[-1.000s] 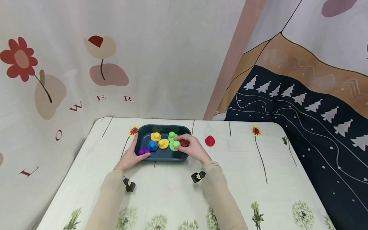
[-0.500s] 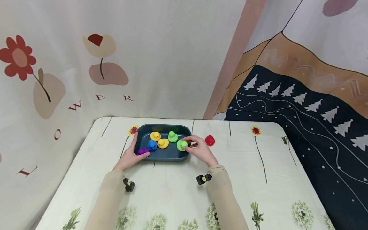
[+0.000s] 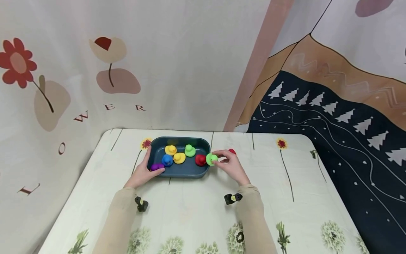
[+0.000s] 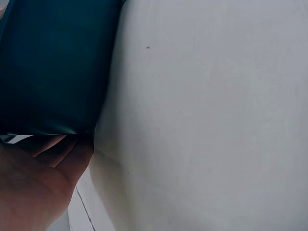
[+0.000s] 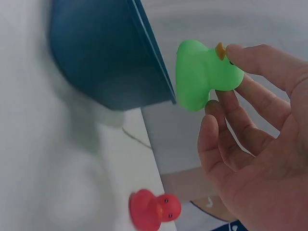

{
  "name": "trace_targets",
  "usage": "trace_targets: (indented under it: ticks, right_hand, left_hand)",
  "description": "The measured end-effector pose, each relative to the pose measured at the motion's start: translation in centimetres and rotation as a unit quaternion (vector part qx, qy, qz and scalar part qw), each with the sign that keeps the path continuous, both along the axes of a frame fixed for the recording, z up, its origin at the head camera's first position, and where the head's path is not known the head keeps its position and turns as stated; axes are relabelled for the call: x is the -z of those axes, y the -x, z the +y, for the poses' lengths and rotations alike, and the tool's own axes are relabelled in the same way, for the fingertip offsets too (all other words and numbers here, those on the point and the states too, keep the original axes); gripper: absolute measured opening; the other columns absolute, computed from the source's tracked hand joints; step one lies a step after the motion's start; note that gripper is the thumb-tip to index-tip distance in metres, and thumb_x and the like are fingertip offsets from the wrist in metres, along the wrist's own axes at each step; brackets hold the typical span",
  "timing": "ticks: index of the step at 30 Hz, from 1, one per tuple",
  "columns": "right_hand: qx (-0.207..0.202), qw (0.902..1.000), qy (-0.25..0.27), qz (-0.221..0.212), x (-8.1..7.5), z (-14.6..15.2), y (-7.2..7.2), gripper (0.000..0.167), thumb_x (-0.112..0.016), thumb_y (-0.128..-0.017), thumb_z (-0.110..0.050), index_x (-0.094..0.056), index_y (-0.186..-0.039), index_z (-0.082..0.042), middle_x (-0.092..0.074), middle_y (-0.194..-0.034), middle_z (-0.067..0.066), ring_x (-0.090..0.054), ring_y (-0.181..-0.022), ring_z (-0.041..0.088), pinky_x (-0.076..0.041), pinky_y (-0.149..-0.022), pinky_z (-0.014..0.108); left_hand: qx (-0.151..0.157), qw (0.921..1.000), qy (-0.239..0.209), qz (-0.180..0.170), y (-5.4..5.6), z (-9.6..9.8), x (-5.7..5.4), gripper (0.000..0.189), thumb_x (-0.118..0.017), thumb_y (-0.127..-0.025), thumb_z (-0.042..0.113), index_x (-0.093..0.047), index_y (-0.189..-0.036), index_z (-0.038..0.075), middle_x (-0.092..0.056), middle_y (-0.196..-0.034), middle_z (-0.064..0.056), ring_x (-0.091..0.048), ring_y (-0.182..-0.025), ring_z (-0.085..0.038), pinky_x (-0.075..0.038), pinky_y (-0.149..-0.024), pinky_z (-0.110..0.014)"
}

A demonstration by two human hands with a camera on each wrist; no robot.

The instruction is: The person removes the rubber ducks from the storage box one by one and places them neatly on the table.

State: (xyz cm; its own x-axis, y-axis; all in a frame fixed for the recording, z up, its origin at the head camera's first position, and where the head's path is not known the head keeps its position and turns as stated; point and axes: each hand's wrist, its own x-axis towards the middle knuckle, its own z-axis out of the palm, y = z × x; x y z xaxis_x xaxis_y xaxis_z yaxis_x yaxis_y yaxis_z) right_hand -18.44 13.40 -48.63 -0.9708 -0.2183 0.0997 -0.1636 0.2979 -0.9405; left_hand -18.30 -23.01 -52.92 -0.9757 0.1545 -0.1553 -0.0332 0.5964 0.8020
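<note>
Over the past second, the green duck (image 5: 204, 72) has gone from inside the tray (image 3: 182, 172) to its right rim, carried by the right hand (image 3: 234, 166). That hand pinches the duck's head between thumb and fingertips, the other fingers loosely bent; in the right wrist view, the duck's rounded, smooth body hangs just beside the rim, clear of the cloth (image 3: 190, 211). The left hand (image 3: 141, 174) grips the tray's left end, thumb at the near corner, fingers along the outside.

The tray is a dark blue rounded rectangle, smooth and faintly glossy. In it sit a second green duck (image 3: 190, 151), two yellow ducks (image 3: 179, 158), a blue duck (image 3: 167, 160), a red duck (image 3: 200, 160) and a purple toy (image 3: 156, 167) partly covered by the thumb. Another red duck (image 5: 145, 211), plump and smooth, stands on the flower-printed cloth beyond the right hand.
</note>
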Motion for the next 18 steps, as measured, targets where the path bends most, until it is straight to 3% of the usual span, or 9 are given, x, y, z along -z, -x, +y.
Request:
trace_targets:
  ticks: [10, 18]
  right_hand:
    - [0.036, 0.9991, -0.018, -0.017, 0.9, 2.9, -0.4, 0.031, -0.074, -0.085, -0.005, -0.069, -0.115, -0.004, -0.063, -0.110, 0.010, -0.055, -0.102, 0.030, -0.049, -0.082, 0.026]
    - [0.054, 0.9982, -0.019, -0.019, 1.3, 5.3, -0.6, 0.033, -0.073, -0.086, -0.006, -0.067, -0.119, -0.001, -0.061, -0.117, 0.014, -0.056, -0.105, 0.029, -0.050, -0.083, 0.027]
  left_hand:
    - [-0.002, 1.0000, 0.003, -0.007, 0.0, 0.0, 0.1, 0.109, -0.071, -0.087, 0.041, 0.016, -0.152, 0.035, 0.000, -0.160, -0.018, -0.010, -0.139, -0.051, -0.018, -0.103, -0.070]
    - [0.001, 0.9999, -0.001, -0.010, 0.0, 0.0, -0.2, 0.108, -0.071, -0.088, 0.040, 0.016, -0.152, 0.034, 0.001, -0.160, -0.018, -0.009, -0.140, -0.051, -0.017, -0.104, -0.070]
